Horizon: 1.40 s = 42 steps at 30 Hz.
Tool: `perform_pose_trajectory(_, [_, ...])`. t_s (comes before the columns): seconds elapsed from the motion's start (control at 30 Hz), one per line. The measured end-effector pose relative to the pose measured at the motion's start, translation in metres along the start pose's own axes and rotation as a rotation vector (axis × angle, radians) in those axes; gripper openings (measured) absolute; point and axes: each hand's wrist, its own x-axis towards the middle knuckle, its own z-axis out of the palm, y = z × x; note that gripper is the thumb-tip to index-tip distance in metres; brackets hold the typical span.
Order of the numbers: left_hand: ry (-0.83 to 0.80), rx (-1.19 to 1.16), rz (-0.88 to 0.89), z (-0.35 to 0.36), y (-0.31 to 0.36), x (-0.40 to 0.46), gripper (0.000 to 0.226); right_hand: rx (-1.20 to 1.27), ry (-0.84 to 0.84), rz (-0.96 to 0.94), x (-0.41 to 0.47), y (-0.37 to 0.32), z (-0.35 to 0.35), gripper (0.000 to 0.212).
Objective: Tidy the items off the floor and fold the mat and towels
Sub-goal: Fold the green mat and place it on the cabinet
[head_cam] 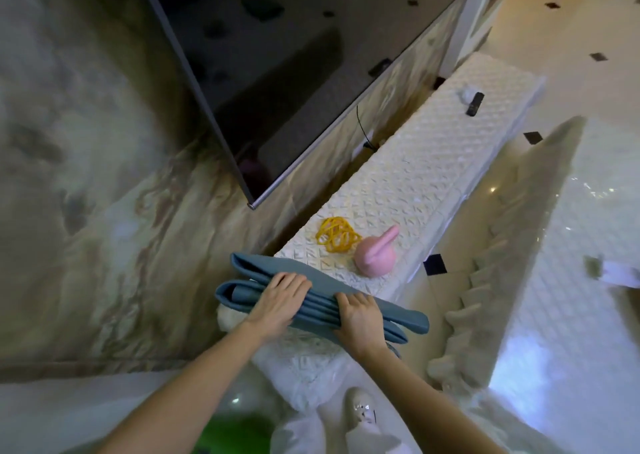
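A folded blue-grey mat (249, 270) lies across the near end of a long white quilted bench (422, 173). My left hand (280, 297) rests on top of the mat with fingers curled over its folded layers. My right hand (360, 315) grips the mat's near edge a little to the right. Beyond the mat on the bench sit a pink kettlebell (375, 258) and a yellow tangled band (337, 235). Something white (228, 315) shows under the mat's left end.
A large dark TV screen (277, 72) hangs on the marble wall above the bench. A black remote (474, 103) lies at the bench's far end. A green ball (235, 433) sits on the floor by my feet. A white carved table edge (485, 280) stands at right.
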Motion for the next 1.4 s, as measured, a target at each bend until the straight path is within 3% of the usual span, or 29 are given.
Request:
perform_pose_trajectory(0.33, [0.077, -0.076, 0.097, 0.044, -0.056, 0.042, 0.083, -0.019, 0.108, 0.173, 0.045, -0.023, 0.048, 0.042])
perform_pose_trajectory(0.47, [0.235, -0.056, 0.173, 0.077, -0.078, 0.048, 0.055, -0.059, 0.196, 0.205, 0.051, -0.038, 0.076, 0.030])
perform_pose_trajectory(0.53, [0.343, -0.060, 0.223, 0.094, -0.084, 0.045, 0.035, -0.068, 0.185, 0.234, 0.047, -0.046, 0.089, 0.037])
perform_pose_trajectory(0.67, [0.405, -0.066, 0.247, 0.113, -0.084, 0.030, 0.031, -0.088, 0.117, 0.283, 0.034, -0.060, 0.100, 0.043])
perform_pose_trajectory(0.83, [0.199, -0.007, 0.233, 0.129, -0.082, -0.008, 0.042, -0.073, -0.152, 0.223, 0.021, -0.077, 0.111, 0.079])
perform_pose_trajectory(0.97, [-0.129, 0.035, 0.220, 0.129, -0.079, -0.026, 0.107, -0.038, -0.306, 0.210, 0.009, -0.087, 0.119, 0.100])
perform_pose_trajectory(1.17, [-0.317, 0.072, 0.233, 0.139, -0.073, -0.045, 0.141, 0.070, -0.450, 0.149, -0.011, -0.095, 0.136, 0.114])
perform_pose_trajectory(1.23, [-0.368, 0.075, 0.233, 0.147, -0.072, -0.048, 0.140, 0.110, -0.478, 0.135, -0.017, -0.097, 0.146, 0.125])
perform_pose_trajectory(1.33, [-0.348, 0.119, 0.214, 0.164, -0.069, -0.057, 0.093, 0.151, -0.481, 0.118, -0.024, -0.099, 0.163, 0.130])
perform_pose_trajectory(1.4, [-0.346, 0.140, 0.237, 0.179, -0.067, -0.061, 0.088, 0.168, -0.487, 0.088, -0.028, -0.098, 0.176, 0.127])
